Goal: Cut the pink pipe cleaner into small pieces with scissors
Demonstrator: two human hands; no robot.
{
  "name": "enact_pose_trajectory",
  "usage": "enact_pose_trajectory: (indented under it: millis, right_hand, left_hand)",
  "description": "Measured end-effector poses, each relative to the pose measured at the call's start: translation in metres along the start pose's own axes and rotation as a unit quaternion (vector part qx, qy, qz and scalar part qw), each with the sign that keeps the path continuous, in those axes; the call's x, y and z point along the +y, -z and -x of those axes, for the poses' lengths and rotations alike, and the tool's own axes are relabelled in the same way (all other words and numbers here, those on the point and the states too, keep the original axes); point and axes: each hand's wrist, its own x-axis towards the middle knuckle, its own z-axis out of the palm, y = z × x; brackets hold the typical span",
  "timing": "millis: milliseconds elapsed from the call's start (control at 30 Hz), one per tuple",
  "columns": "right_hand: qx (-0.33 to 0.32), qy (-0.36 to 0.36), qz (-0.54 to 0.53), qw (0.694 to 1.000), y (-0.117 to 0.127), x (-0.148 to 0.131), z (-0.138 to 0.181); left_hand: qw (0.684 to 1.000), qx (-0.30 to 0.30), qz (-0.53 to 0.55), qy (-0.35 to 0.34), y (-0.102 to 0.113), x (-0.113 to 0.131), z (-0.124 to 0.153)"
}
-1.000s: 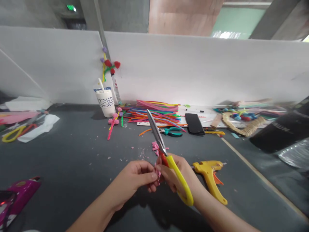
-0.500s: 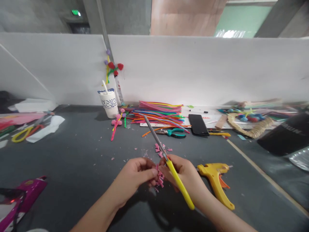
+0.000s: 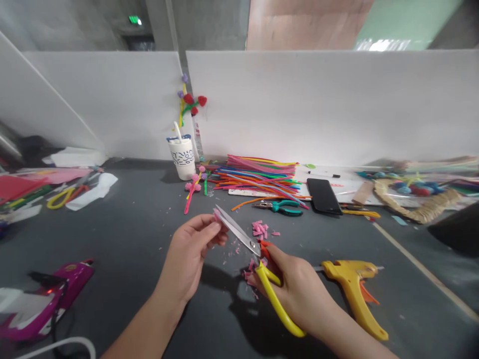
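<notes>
My right hand [image 3: 295,289] grips a pair of scissors [image 3: 254,259] with yellow and red handles, its blades pointing up and left. At the blade tip, my left hand [image 3: 190,247] pinches a tiny pink piece [image 3: 217,215] between thumb and fingers. Small pink scraps [image 3: 260,229] lie on the dark table [image 3: 130,239] just beyond the scissors, and a few more [image 3: 249,274] lie under my right hand.
A yellow glue gun [image 3: 355,291] lies right of my right hand, a magenta glue gun [image 3: 56,294] at the left. Behind are coloured pipe cleaners [image 3: 258,174], green-handled pliers [image 3: 280,205], a black phone [image 3: 324,195], a white cup [image 3: 183,157] and a white partition [image 3: 299,104].
The scissors swung down and left until their blades lie low over the table. My left hand moved up and left from my right hand to the blade tip. The view shifted left.
</notes>
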Motion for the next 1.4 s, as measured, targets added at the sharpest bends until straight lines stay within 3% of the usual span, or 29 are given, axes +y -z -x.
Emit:
enact_pose_trajectory:
  millis: [567, 967, 1400]
  right_hand:
    - [-0.003, 0.028, 0.081, 0.996, -0.006, 0.009, 0.001]
    - [0.03, 0.069, 0.153, 0.985, -0.008, 0.011, 0.002]
    - [0.023, 0.064, 0.137, 0.988, -0.009, 0.012, 0.002]
  left_hand:
    - [1.0, -0.024, 0.002, -0.003, 0.003, -0.003, -0.001]
    - [1.0, -0.012, 0.015, 0.006, 0.001, -0.003, 0.0]
    - [1.0, -0.009, 0.021, 0.015, 0.0, -0.002, 0.001]
